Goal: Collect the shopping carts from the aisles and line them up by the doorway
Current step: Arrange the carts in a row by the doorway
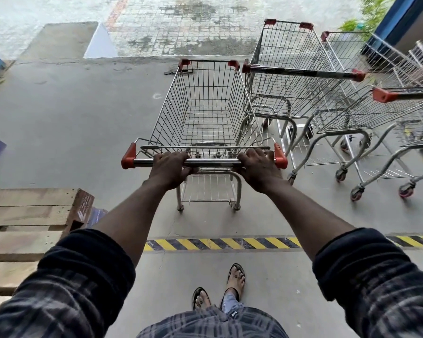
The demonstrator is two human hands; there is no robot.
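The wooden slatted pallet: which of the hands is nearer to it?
Left. The left hand grips the steel cart handle toward the wooden pallet; the right hand, farther right.

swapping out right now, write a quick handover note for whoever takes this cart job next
Left hand and right hand both grip the handle bar of the empty cart.
It stands just left of the parked row: second cart, third cart, another cut off at the right edge.
Done: at least two carts lined up.
Left: ease this one in beside them, let go, fetch any others.
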